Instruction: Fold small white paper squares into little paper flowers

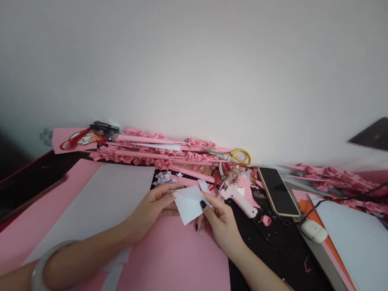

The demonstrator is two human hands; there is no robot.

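Note:
A small white paper square [189, 207] is held up between both hands, one corner pointing down toward me. My left hand [158, 200] pinches its left corner between thumb and fingers. On the opposite side my right hand [219, 219] grips the right corner, the dark-nailed thumb lying on top. Beneath them lies a large pink paper sheet [178, 267], with a larger white sheet [101, 200] under my left forearm. Just beyond the fingers are small folded white paper pieces [164, 178].
A pink glue gun [240, 200], a phone [278, 192] and a white rounded device [314, 231] lie at right. Yellow-handled scissors [241, 155] and red-handled scissors [73, 140] rest by pink paper flower stems [164, 153] along the wall. White sheets [362, 253] are stacked far right.

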